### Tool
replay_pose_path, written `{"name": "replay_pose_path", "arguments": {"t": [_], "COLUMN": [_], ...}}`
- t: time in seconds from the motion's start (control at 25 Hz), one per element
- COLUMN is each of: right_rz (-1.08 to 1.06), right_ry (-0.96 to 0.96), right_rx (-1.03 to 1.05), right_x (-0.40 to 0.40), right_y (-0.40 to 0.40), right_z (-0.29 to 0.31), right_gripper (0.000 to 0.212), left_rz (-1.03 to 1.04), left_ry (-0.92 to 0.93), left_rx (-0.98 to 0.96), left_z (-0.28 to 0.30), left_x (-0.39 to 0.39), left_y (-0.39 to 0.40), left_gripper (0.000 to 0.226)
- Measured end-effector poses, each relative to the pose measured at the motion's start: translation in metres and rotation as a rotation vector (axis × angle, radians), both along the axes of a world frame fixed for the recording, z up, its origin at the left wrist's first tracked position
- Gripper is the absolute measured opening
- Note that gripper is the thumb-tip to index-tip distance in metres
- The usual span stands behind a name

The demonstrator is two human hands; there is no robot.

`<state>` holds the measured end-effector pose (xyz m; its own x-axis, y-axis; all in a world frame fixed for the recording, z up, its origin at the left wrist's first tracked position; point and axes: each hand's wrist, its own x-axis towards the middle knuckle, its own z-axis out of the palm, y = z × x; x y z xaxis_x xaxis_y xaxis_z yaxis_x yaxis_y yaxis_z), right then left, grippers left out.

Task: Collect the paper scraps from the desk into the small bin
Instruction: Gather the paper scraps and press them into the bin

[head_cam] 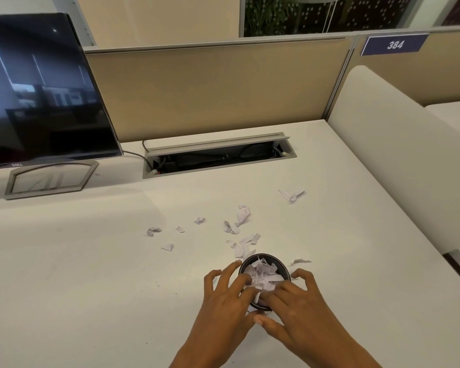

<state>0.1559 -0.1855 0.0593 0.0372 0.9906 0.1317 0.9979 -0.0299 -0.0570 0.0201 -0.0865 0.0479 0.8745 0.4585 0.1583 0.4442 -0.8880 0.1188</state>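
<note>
Now both hands sit over the small black bin [264, 280], left hand [230, 296] and right hand [294, 301] with fingers loosely spread, seemingly pressing scraps in. Loose paper scraps [241, 229] lie just beyond the bin; gathering those likely comes next.

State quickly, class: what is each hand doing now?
Left hand: open, fingers spread over the small bin.
Right hand: open, pressing paper scraps into it.

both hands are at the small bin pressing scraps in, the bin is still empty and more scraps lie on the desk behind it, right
Not quite. The head view shows the small bin already heaped with paper scraps, not empty. The rest holds: the left hand and right hand are at the bin, and loose scraps lie on the desk behind it.
</note>
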Motion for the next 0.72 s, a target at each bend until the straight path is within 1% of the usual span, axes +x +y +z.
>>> {"name": "replay_pose_path", "arguments": {"t": [0.12, 0.16, 0.2, 0.24, 0.32, 0.36, 0.44, 0.52, 0.6, 0.72], "right_rz": [-0.034, -0.035, -0.029, -0.017, 0.002, -0.004, -0.042, -0.06, -0.028, -0.006], "right_ry": [-0.012, -0.009, 0.007, 0.038, 0.159, 0.24, 0.335, 0.32, 0.264, 0.131], "right_rx": [-0.033, -0.025, -0.012, 0.014, 0.1, 0.147, 0.204, 0.151, 0.032, -0.186], "right_x": [-0.004, -0.004, -0.003, -0.002, 0.002, 0.004, 0.011, 0.016, 0.016, 0.011], "right_y": [0.007, 0.008, 0.009, 0.008, 0.005, 0.002, 0.0, 0.002, 0.006, 0.012], "right_z": [0.002, 0.003, 0.006, 0.008, 0.011, 0.013, 0.015, 0.018, 0.019, 0.017], "right_gripper": [0.066, 0.068, 0.067, 0.063, 0.055, 0.051, 0.047, 0.052, 0.061, 0.072], "left_rz": [-0.001, 0.005, 0.012, 0.036, 0.081, 0.083, 0.06, 0.049, 0.047, -0.005], "left_ry": [-0.055, -0.096, -0.127, -0.132, -0.084, -0.062, -0.009, 0.043, 0.058, 0.007], "left_rx": [0.014, 0.02, 0.019, 0.022, 0.005, 0.018, 0.034, 0.029, 0.026, 0.044], "left_z": [0.001, 0.001, 0.001, 0.002, 0.002, 0.002, 0.0, -0.001, -0.001, -0.002], "left_x": [0.0, 0.0, 0.0, -0.001, -0.001, 0.0, 0.002, 0.005, 0.007, 0.006], "left_y": [0.001, 0.002, 0.003, 0.004, 0.007, 0.007, 0.005, 0.004, 0.001, 0.002], "left_gripper": [0.038, 0.037, 0.034, 0.039, 0.067, 0.072, 0.074, 0.075, 0.075, 0.062]}}
